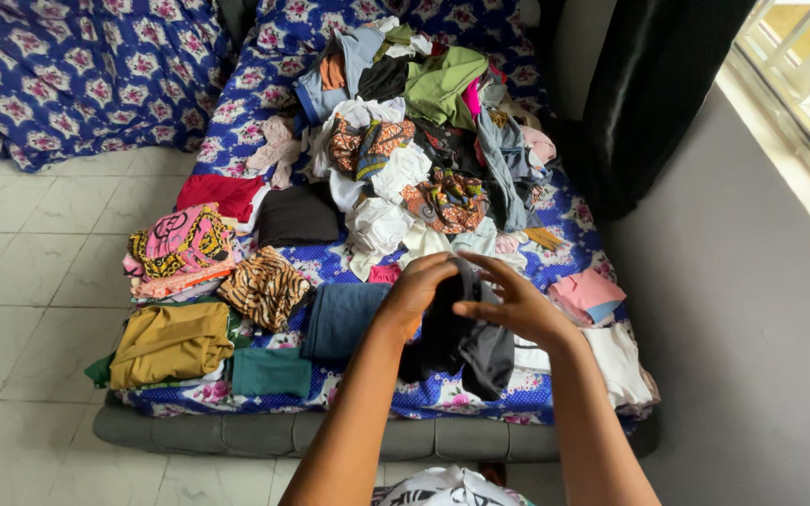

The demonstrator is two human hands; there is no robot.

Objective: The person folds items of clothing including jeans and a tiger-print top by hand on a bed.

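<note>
Both the left hand [414,292] and the right hand [516,305] grip a limp, dark charcoal garment [466,347] with closed fingers over the bed's [367,433] near edge; its shape is unclear, bunched.

Heaped mixed clothes [414,141] on a blue floral mattress [264,70], folded mustard garment [172,342] alongside.

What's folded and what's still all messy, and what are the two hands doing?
Black garment: held up, half folded.
Left hand: gripping the garment.
Right hand: gripping it too.
Clothes heap: unfolded, jumbled.
Mustard garment: folded.
Tiger-print garment: folded.
Navy garment: folded.
</note>
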